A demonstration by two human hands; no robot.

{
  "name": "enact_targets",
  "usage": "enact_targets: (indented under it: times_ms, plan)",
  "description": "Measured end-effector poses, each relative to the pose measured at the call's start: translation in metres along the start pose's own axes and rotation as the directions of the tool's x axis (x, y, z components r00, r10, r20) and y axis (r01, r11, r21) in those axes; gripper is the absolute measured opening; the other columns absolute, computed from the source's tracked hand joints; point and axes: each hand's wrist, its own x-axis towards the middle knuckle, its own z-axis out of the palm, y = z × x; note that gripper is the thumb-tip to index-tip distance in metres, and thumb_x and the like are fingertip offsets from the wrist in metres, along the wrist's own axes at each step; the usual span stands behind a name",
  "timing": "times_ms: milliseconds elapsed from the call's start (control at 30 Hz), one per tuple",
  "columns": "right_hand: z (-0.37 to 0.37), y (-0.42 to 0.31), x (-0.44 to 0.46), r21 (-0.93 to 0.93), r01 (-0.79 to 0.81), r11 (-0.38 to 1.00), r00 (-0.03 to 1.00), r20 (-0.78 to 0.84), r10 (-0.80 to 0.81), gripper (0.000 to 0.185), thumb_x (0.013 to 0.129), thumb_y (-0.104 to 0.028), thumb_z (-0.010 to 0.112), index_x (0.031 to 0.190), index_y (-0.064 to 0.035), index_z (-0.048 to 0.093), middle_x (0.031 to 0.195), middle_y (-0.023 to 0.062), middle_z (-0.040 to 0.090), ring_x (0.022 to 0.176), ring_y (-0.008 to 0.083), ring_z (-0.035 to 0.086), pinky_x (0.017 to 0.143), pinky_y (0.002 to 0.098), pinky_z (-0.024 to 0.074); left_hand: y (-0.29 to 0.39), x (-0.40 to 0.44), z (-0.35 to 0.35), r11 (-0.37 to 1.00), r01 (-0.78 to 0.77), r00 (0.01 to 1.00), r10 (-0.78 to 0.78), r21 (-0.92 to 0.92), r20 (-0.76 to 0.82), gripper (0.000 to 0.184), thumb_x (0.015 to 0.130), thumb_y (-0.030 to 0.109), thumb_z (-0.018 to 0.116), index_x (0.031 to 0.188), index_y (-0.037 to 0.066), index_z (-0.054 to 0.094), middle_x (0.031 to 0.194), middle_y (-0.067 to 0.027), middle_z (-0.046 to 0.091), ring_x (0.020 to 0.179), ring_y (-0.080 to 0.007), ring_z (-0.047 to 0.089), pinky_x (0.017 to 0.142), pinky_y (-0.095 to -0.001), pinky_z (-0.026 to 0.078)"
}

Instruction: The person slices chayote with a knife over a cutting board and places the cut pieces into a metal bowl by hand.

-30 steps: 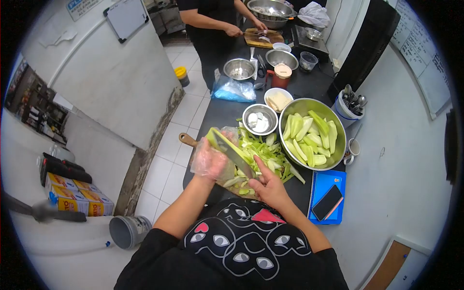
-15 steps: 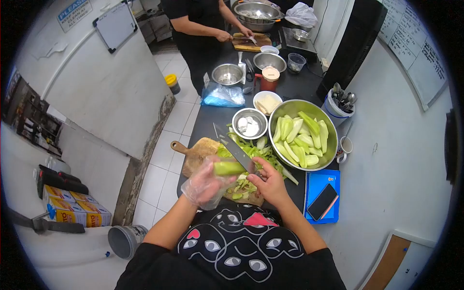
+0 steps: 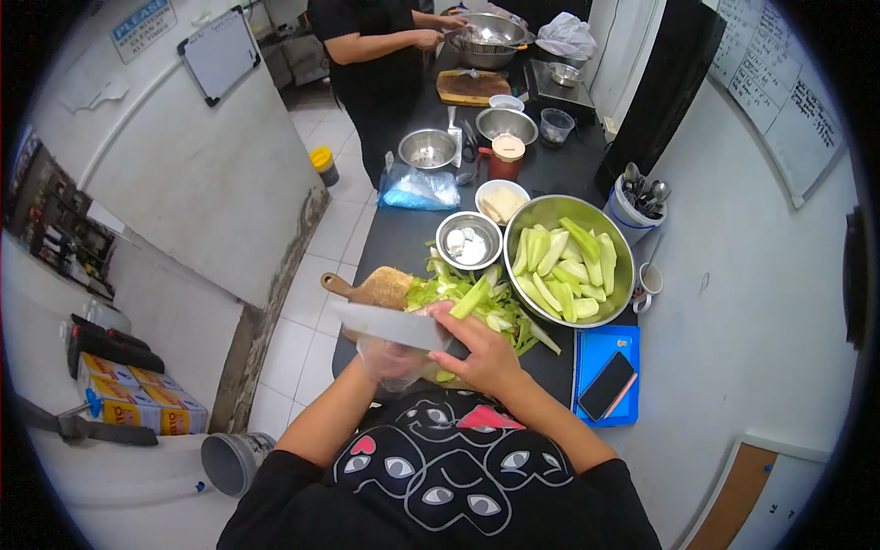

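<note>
My left hand [image 3: 392, 359], in a clear plastic glove, is closed around a pale green vegetable piece [image 3: 470, 299]; the knife hides much of the fingers. In my right hand [image 3: 481, 356] is a kitchen knife [image 3: 390, 326], its broad blade pointing left across the front of my left hand. Below both hands lie green peels and trimmings [image 3: 500, 307], heaped over a wooden cutting board [image 3: 380, 286] with a handle. To the right, a large steel bowl [image 3: 623, 298] holds several peeled pale green pieces.
Behind the peels stand a small steel bowl [image 3: 469, 240] with white pieces and a white bowl [image 3: 501, 202]. A phone [image 3: 608, 387] lies on a blue notebook [image 3: 587, 353] at right. Across the table, a co-worker [image 3: 371, 64] handles a steel colander [image 3: 490, 35].
The knife has swung from pointing away to lying leftward across my left hand. The vegetable piece now tilts up and right. The co-worker's hands have moved from their cutting board to the colander.
</note>
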Motion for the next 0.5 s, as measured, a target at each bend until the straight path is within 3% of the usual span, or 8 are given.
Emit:
enact_targets:
  times_ms: [67,133,233,300,367,400,467,500]
  plan:
    - [-0.007,-0.003,0.002,0.002,0.028,1.0,0.998,0.056,-0.028,0.056,0.074,-0.031,0.073,0.124,-0.0128,0.055,0.094,0.0134,0.063,0.089,0.0292,0.063,0.074,0.0349,0.0516,0.005,-0.001,0.0,0.897,0.137,0.991,-0.128,-0.421,0.049,0.063,0.084,0.029,0.064,0.135,0.002,0.037,0.13,-0.0108,0.046,0.118,-0.0215,0.047,0.099,-0.0354,0.039]
    - [-0.006,-0.002,0.003,0.079,0.088,0.993,0.992,0.085,-0.095,0.057,0.074,-0.031,0.073,0.125,-0.0134,0.055,0.095,0.0132,0.064,0.088,0.0295,0.063,0.074,0.0354,0.0514,0.01,0.0,-0.001,0.614,0.263,0.956,-0.269,-0.745,0.116,0.065,0.084,0.028,0.064,0.136,0.002,0.035,0.13,-0.0108,0.046,0.117,-0.0205,0.047,0.099,-0.0345,0.039]
    - [-0.003,-0.002,0.006,0.195,0.135,0.972,0.98,0.116,-0.159,0.058,0.073,-0.031,0.073,0.125,-0.0143,0.055,0.098,0.0129,0.064,0.088,0.0301,0.064,0.075,0.0358,0.0511,0.024,0.015,0.004,0.457,0.35,0.895,-0.422,-0.818,0.148,0.076,0.082,0.037,0.065,0.139,0.001,0.029,0.128,-0.0108,0.047,0.112,-0.0208,0.05,0.099,-0.0335,0.039]
    - [-0.002,-0.003,0.006,0.243,0.12,0.963,0.98,0.123,-0.153,0.061,0.073,-0.032,0.074,0.127,-0.0142,0.053,0.1,0.0141,0.064,0.088,0.031,0.064,0.075,0.0362,0.0508,0.027,0.019,0.006,0.518,0.346,0.899,-0.423,-0.782,0.117,0.079,0.08,0.035,0.066,0.141,0.003,0.026,0.127,-0.0093,0.047,0.109,-0.0212,0.051,0.099,-0.0339,0.04]
    - [-0.003,-0.007,0.005,0.264,0.075,0.962,0.985,0.128,-0.112,0.066,0.072,-0.034,0.074,0.13,-0.0137,0.05,0.101,0.0166,0.064,0.087,0.0321,0.064,0.076,0.0367,0.0507,0.018,0.018,0.004,0.381,0.327,0.898,-0.411,-0.865,0.158,0.065,0.086,0.026,0.059,0.14,0.004,0.029,0.125,-0.0071,0.048,0.109,-0.0186,0.052,0.094,-0.0309,0.043]
    - [-0.007,-0.012,0.005,0.202,-0.051,0.978,0.991,0.128,0.026,0.069,0.072,-0.035,0.074,0.132,-0.0131,0.048,0.1,0.0181,0.064,0.087,0.0326,0.064,0.075,0.0371,0.0507,0.014,0.017,0.003,0.309,0.314,0.898,-0.404,-0.898,0.175,0.059,0.089,0.022,0.055,0.14,0.004,0.031,0.124,-0.006,0.049,0.109,-0.0174,0.052,0.092,-0.0294,0.044]
    - [-0.02,-0.022,0.004,0.078,-0.307,0.948,0.949,0.1,0.299,0.075,0.073,-0.037,0.073,0.136,-0.012,0.043,0.098,0.0211,0.064,0.086,0.0336,0.065,0.074,0.0377,0.0508,0.019,0.008,-0.003,0.847,0.325,0.945,-0.312,-0.42,0.101,0.054,0.089,0.02,0.055,0.137,0.004,0.035,0.121,-0.0055,0.051,0.105,-0.0168,0.054,0.088,-0.0289,0.047]
    - [-0.019,-0.01,0.003,0.074,-0.254,0.964,0.967,0.049,0.25,0.08,0.074,-0.04,0.071,0.14,-0.0117,0.036,0.094,0.0228,0.064,0.083,0.0355,0.065,0.072,0.0394,0.0508,0.015,0.002,-0.003,0.931,0.31,0.95,-0.293,-0.192,0.113,0.051,0.089,0.02,0.055,0.134,0.005,0.037,0.118,-0.005,0.052,0.102,-0.0165,0.055,0.086,-0.0286,0.048]
